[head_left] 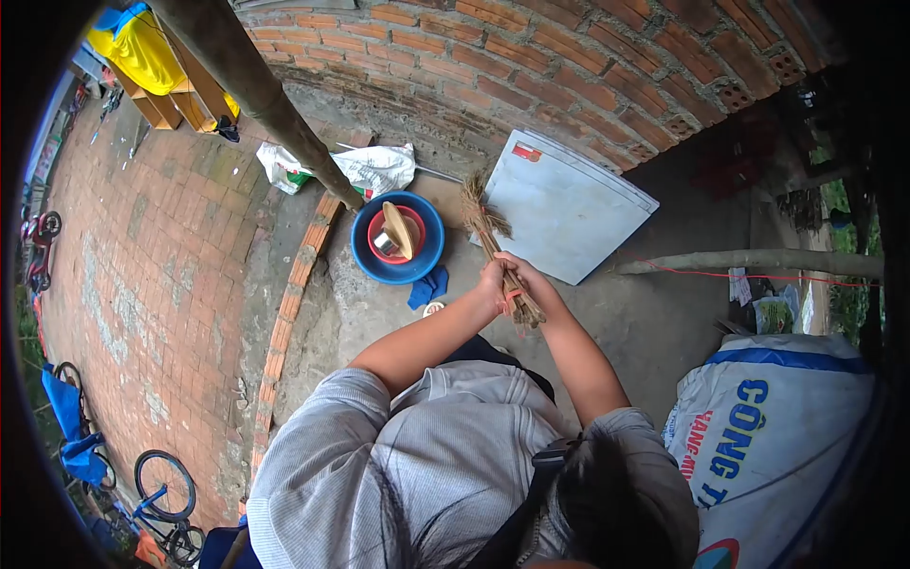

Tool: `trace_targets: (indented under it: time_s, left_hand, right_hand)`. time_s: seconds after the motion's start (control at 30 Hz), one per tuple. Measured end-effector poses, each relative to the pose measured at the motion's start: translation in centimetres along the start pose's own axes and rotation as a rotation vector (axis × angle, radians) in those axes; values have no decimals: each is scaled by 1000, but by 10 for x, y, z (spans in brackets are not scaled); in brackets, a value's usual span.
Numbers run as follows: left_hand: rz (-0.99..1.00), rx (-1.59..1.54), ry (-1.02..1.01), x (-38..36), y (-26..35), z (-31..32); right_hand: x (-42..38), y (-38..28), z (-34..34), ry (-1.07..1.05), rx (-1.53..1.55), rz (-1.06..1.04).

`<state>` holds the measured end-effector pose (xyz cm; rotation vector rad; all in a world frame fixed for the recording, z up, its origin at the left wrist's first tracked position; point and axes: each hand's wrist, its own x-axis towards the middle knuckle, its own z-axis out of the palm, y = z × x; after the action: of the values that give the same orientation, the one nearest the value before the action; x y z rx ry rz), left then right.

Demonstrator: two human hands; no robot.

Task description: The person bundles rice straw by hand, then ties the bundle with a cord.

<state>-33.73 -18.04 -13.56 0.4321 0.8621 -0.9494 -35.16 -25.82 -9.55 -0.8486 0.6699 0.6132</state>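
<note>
A short straw broom (486, 230), a bundle of dry stalks bound with red string, is held out in front of me. Its bushy end points away toward the wall and its cut stalk ends toward me. My left hand (492, 284) is closed around the stalks on the left side. Against the right side of the same bundle, my right hand (521, 271) is closed too, close beside the left; some fingers are hidden. Just beyond the broom lies a pale flat board (569, 209).
A blue basin (362, 248) holding a red basin (415, 220) stands front left, beside a slanting pole (261, 90). A brick wall (455, 57) rises ahead. To the right are a horizontal pole (758, 261) and a large printed sack (777, 427). Bicycles (166, 486) stand far left.
</note>
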Motion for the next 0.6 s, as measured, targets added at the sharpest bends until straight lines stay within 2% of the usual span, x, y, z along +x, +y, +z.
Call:
trace_targets:
  time_s: [0.07, 0.13, 0.17, 0.2, 0.27, 0.3, 0.4, 0.5, 0.6]
  left_hand:
    - [28, 7, 39, -8, 1, 7]
    - [-58, -101, -31, -56, 10, 31]
    - [-53, -107, 34, -72, 13, 43]
    - [-45, -107, 33, -76, 17, 42]
    - [-158, -245, -146, -87, 23, 41]
    - [-179, -314, -46, -96, 25, 40]
    - [-109, -481, 15, -71, 22, 21]
    - [-94, -574, -56, -47, 26, 15]
    - [-33, -651, -90, -44, 40, 35]
  right_hand:
    - [-38, -18, 33, -61, 76, -193]
    - [-27, -27, 41, -130, 94, -282]
    - [-12, -28, 39, -135, 77, -277]
    - [5, -28, 35, -129, 44, -260]
    - [26, -22, 28, -93, -54, -164]
    - [31, -17, 24, -71, -110, -105]
    - [40, -6, 19, -30, -335, 53]
    - [55, -15, 19, -37, -603, 173]
    - [76, -46, 14, -90, -885, 283]
